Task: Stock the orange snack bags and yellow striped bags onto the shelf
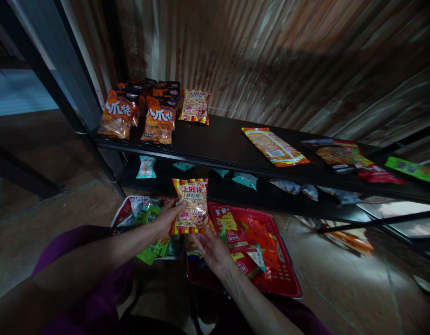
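A red-and-yellow striped bag of prawn crackers [192, 209] is held upright in front of the shelf's edge, its printed face toward me. My left hand [168, 217] grips it by the left side, thumb across the front. At the lower right corner, my right hand [213, 251] has its fingers at the bag's bottom edge, partly behind it. A matching prawn cracker bag [195, 107] leans at the back of the upper shelf [215, 139]. To its left stand rows of orange-and-black snack bags [159, 122].
Below my hands are a red basket [293, 274] of snack packets and a white-rimmed basket [119, 211] with green packets [148, 214]. A flat noodle-like packet [275, 148] and other packets lie along the upper shelf. Small teal bags [245, 180] lie on the lower shelf.
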{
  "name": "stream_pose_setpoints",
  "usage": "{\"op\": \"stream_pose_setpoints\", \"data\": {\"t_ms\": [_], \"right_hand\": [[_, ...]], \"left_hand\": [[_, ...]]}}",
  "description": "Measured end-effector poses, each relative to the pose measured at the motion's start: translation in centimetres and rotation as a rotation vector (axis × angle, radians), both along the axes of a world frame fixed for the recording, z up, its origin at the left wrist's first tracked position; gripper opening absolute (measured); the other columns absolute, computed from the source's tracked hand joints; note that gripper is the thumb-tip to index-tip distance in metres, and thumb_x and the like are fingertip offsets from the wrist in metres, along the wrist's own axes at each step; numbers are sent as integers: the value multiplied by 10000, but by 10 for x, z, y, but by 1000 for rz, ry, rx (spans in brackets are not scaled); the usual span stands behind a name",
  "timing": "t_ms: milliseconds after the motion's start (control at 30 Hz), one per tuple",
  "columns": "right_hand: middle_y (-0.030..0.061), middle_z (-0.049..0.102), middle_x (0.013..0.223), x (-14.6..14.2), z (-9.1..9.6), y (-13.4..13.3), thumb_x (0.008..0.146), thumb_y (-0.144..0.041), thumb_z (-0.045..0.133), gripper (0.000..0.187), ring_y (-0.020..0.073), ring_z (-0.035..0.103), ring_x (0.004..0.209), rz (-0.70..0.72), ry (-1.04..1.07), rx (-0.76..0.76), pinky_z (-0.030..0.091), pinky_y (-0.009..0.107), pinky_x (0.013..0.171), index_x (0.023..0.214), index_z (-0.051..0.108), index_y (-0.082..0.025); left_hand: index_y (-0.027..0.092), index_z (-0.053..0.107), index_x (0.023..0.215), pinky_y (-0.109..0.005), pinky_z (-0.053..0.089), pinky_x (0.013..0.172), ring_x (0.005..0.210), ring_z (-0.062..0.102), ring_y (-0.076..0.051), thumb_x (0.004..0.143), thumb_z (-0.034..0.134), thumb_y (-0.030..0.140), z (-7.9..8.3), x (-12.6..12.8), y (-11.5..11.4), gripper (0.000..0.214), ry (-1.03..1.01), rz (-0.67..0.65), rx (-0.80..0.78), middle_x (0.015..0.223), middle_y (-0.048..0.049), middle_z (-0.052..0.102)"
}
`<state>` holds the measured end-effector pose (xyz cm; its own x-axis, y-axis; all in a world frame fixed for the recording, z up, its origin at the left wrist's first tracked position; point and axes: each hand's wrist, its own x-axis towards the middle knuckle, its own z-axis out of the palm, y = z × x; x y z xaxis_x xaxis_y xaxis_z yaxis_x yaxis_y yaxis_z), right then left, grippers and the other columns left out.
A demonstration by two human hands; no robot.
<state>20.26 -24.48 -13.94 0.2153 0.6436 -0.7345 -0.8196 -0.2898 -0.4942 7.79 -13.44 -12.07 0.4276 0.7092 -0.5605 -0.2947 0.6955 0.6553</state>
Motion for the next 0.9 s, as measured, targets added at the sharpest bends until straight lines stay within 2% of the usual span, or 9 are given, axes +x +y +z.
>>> {"op": "stream_pose_setpoints", "data": {"t_ms": [100,200,267,367,533,667,900], "right_hand": [[33,716,790,-2,3,-1,676,-310,780,209,156,677,832,49,-9,9,525,300,885,773,648,-180],[14,728,937,2,11,2,678,-371,768,314,150,677,831,58,-102,14,535,295,831,927,657,-214],[19,723,1000,5,17,6,685,-403,755,369,172,675,873,79,-153,70,537,318,810,995,649,-232],[37,728,1000,11,24,13,663,-384,776,381,217,660,962,82,-205,182,533,350,828,991,658,-231],[58,742,934,13,27,21,638,-390,792,372,251,671,945,99,-257,187,535,374,823,934,670,-200],[49,745,899,13,27,22,636,-390,791,345,251,684,906,96,-257,192,545,376,803,899,669,-203],[37,746,852,12,27,23,633,-376,794,315,244,687,905,87,-211,163,549,368,804,878,679,-214]], "left_hand": [[183,572,1021,-346,562,744,808,677,-200,657,777,329,-4,-3,6,442,5,-2,32,946,-69,684],[183,564,1045,-342,559,735,802,678,-204,663,771,317,-5,-6,8,454,54,-25,92,941,-71,682],[190,547,1078,-353,558,727,805,680,-219,657,776,314,-4,-8,6,495,68,-60,105,951,-75,684],[205,534,1104,-372,555,733,827,685,-246,642,788,327,-2,-8,-1,541,26,-152,107,978,-85,691],[195,572,1073,-391,539,787,889,681,-278,616,805,347,-1,-7,-11,534,17,-263,61,1028,-125,693],[195,577,1046,-402,527,800,901,676,-278,640,781,377,4,-8,-12,489,7,-238,31,1028,-135,688],[197,560,987,-389,544,710,803,685,-261,597,797,331,5,-7,-8,476,4,-186,-42,934,-99,695]]}}
